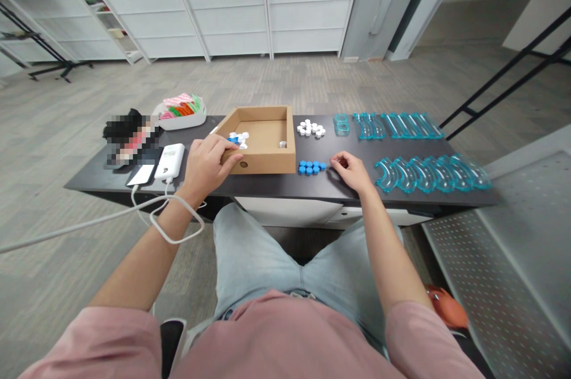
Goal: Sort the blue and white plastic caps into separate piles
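Observation:
My left hand [209, 160] is closed over the front left corner of an open cardboard box [267, 162], with the thumb along the front wall. Inside the box, close to those fingers, lie several small white and blue pieces [238, 140], and a single white piece [282, 144] sits in the right corner. To the right of the box, small blue pieces [308, 168] form two tight rows on the dark table. At the right end of these rows, my right hand [350, 169] has its fingertips pinched together; whatever is between them is hidden.
Behind the blue pieces lies a cluster of white pieces [311, 128]. Clear teal straight parts [411, 126] and curved parts [430, 174] fill the table's right side. At left are a white power bank [170, 161] with cables, a phone [141, 174] and a white basket [182, 122].

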Demonstrator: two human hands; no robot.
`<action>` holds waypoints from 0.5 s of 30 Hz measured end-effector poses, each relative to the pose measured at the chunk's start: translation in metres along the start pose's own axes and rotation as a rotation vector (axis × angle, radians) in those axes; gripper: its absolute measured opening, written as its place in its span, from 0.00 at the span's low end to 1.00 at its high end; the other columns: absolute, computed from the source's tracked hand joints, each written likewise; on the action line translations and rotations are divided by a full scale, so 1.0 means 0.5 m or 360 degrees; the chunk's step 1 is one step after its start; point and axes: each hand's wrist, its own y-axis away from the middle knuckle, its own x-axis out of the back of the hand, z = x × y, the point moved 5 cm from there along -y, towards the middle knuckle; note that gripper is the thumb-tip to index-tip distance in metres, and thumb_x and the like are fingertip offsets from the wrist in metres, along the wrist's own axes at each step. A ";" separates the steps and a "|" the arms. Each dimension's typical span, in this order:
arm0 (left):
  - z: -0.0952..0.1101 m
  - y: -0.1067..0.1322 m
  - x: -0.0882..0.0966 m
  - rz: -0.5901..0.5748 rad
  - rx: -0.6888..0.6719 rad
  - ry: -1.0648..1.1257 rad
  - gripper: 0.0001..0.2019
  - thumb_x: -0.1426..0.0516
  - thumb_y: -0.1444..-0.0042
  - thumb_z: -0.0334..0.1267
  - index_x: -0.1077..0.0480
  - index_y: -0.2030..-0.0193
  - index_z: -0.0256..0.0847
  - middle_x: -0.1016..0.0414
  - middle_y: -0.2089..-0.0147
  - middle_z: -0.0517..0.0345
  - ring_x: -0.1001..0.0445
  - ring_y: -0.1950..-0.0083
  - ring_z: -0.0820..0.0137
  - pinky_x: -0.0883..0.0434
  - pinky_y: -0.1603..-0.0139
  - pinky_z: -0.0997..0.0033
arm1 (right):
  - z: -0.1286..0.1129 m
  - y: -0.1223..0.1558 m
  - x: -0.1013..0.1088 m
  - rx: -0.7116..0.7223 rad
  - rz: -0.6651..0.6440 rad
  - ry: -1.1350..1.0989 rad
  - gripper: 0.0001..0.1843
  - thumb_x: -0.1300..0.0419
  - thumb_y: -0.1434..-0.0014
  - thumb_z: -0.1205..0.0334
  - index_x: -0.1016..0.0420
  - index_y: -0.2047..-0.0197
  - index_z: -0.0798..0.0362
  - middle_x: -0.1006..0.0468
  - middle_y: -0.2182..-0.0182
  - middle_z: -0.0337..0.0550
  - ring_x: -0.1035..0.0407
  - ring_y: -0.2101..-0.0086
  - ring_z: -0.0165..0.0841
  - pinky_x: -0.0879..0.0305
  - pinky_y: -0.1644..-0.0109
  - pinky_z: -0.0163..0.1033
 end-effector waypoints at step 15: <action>-0.005 0.001 -0.002 -0.0008 -0.0005 -0.0002 0.09 0.41 0.27 0.47 0.23 0.52 0.47 0.17 0.48 0.45 0.23 0.41 0.50 0.33 0.40 0.49 | -0.003 0.000 0.002 -0.0013 0.0005 0.0002 0.13 0.35 0.40 0.40 0.23 0.63 0.40 0.14 0.64 0.47 0.26 0.64 0.48 0.29 0.53 0.55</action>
